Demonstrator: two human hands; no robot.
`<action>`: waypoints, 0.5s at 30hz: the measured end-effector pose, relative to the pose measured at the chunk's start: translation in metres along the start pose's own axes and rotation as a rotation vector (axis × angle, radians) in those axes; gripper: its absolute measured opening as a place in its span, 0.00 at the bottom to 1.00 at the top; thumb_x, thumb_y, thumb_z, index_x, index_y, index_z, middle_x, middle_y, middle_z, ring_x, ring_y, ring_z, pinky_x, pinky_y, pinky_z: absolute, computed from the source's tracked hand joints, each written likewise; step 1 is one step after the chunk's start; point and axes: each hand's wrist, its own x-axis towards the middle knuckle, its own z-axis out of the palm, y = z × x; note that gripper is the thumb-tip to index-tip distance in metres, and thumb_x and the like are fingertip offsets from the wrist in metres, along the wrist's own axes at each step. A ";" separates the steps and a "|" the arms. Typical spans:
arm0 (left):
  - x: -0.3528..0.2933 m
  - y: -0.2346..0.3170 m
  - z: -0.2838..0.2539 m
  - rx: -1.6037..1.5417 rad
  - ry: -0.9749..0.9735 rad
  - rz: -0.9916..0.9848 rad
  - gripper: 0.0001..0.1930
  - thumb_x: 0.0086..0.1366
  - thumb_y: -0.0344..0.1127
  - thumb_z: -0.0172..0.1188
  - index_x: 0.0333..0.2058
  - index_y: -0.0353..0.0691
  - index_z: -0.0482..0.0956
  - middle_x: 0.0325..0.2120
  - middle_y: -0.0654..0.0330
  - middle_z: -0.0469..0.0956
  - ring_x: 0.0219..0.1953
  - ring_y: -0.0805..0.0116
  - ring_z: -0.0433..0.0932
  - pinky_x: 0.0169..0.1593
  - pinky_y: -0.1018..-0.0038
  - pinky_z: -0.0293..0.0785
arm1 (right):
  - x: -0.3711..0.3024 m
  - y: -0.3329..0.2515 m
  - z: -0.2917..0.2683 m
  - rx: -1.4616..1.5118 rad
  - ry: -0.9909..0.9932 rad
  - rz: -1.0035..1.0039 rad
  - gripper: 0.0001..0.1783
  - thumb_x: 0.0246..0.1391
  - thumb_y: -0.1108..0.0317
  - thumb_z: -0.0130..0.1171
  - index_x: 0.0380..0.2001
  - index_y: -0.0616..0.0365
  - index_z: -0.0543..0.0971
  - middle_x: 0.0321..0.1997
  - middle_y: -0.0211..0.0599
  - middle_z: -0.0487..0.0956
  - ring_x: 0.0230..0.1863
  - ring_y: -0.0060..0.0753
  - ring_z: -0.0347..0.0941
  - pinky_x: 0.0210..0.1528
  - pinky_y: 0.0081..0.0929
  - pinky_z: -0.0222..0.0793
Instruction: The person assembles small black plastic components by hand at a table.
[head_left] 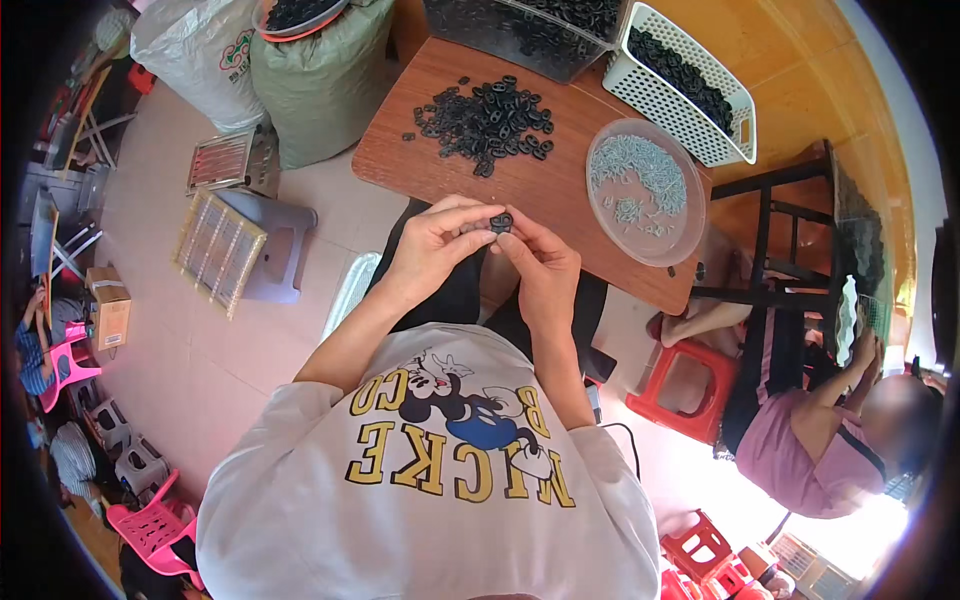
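Between my two hands, just off the table's near edge, is a small black oval plastic piece (502, 221) with openings in it. My left hand (440, 243) pinches it from the left with thumb and fingers. From the right, the thumb and forefinger of my right hand (541, 262) close on the same piece. On the brown table (395, 165) beyond lies a loose pile of similar black pieces (490, 118). A round clear tray (655, 245) on the right holds many small silvery metal parts (640, 170); their exact kind is too small to tell.
A clear bin (560, 60) and a white perforated basket (690, 120), both with black pieces, stand at the table's far side. Big sacks (315, 90) and a grey stool (280, 240) are on the left. At right, a person in pink (810, 450) sits near a red stool (690, 385).
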 end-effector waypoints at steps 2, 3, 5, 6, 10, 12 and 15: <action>-0.001 0.000 0.003 0.041 0.064 0.143 0.14 0.59 0.24 0.58 0.45 0.36 0.77 0.39 0.58 0.76 0.39 0.72 0.75 0.41 0.81 0.70 | -0.001 -0.002 0.003 -0.030 0.033 -0.020 0.18 0.51 0.79 0.59 0.47 0.66 0.76 0.35 0.34 0.79 0.34 0.19 0.74 0.38 0.13 0.68; -0.001 0.001 0.004 0.043 0.059 0.143 0.14 0.59 0.24 0.58 0.45 0.36 0.77 0.39 0.58 0.76 0.39 0.72 0.75 0.41 0.81 0.70 | -0.001 -0.002 0.006 -0.027 0.036 -0.022 0.18 0.51 0.79 0.59 0.47 0.66 0.76 0.35 0.34 0.79 0.34 0.19 0.74 0.38 0.13 0.68; -0.001 0.004 0.005 0.184 0.107 0.248 0.14 0.59 0.23 0.57 0.45 0.34 0.77 0.39 0.57 0.76 0.37 0.71 0.76 0.39 0.79 0.72 | -0.002 -0.001 0.011 -0.112 0.093 -0.056 0.17 0.51 0.79 0.59 0.46 0.66 0.77 0.34 0.33 0.80 0.33 0.18 0.74 0.37 0.12 0.68; -0.002 0.005 0.007 0.183 0.106 0.246 0.14 0.59 0.23 0.57 0.45 0.34 0.77 0.39 0.57 0.76 0.37 0.71 0.76 0.39 0.79 0.72 | -0.002 0.000 0.010 -0.112 0.093 -0.055 0.17 0.51 0.79 0.59 0.46 0.66 0.77 0.34 0.33 0.80 0.33 0.18 0.74 0.37 0.12 0.68; -0.004 0.005 0.011 0.219 0.147 0.304 0.13 0.60 0.23 0.56 0.45 0.33 0.76 0.38 0.56 0.76 0.36 0.70 0.77 0.38 0.78 0.74 | -0.004 0.003 0.009 -0.118 0.124 -0.074 0.15 0.51 0.80 0.59 0.44 0.65 0.78 0.33 0.32 0.80 0.33 0.17 0.74 0.36 0.11 0.67; -0.004 0.004 0.012 0.237 0.146 0.325 0.13 0.60 0.22 0.55 0.45 0.33 0.76 0.38 0.55 0.76 0.35 0.69 0.77 0.38 0.78 0.74 | -0.005 0.004 0.007 -0.148 0.134 -0.064 0.15 0.51 0.80 0.59 0.44 0.65 0.78 0.33 0.32 0.80 0.32 0.17 0.74 0.36 0.11 0.67; -0.004 -0.002 0.014 0.233 0.146 0.342 0.13 0.60 0.22 0.56 0.45 0.33 0.76 0.38 0.55 0.76 0.35 0.69 0.77 0.37 0.78 0.75 | -0.005 0.008 0.005 -0.152 0.139 -0.086 0.14 0.51 0.80 0.58 0.43 0.65 0.79 0.32 0.32 0.80 0.32 0.17 0.74 0.36 0.12 0.67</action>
